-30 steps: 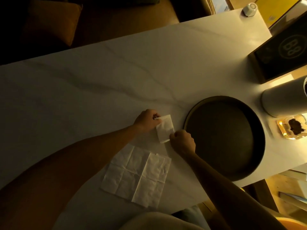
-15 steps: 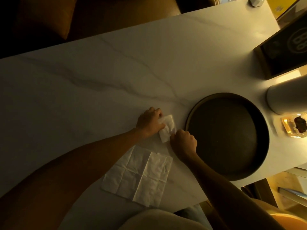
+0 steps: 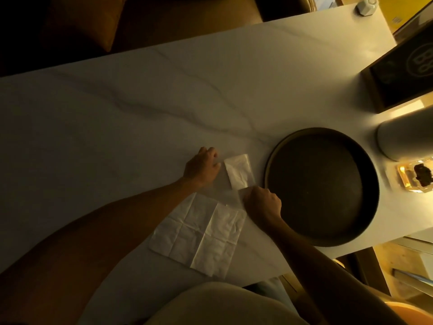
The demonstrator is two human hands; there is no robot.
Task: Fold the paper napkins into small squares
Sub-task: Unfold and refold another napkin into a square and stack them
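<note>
A small folded white napkin [image 3: 239,174] lies flat on the marble table [image 3: 140,118], just left of a dark round tray [image 3: 271,160]. My left hand [image 3: 202,168] rests knuckles up on the table, its fingertips at the napkin's left edge, holding nothing. My right hand [image 3: 262,205] is curled into a fist at the napkin's near corner, pinching that corner against the table. An unfolded creased napkin [image 3: 199,233] lies spread out nearer to me, partly under my left forearm.
The tray holds nothing. To the right stand a white cylinder [image 3: 407,137], a dark box with a round logo [image 3: 403,69] and a small glass dish with something dark [image 3: 417,177]. The table's near edge runs just below the unfolded napkin.
My left hand has slid left off the folded napkin, leaving it uncovered. My right hand has stayed at the napkin's near corner.
</note>
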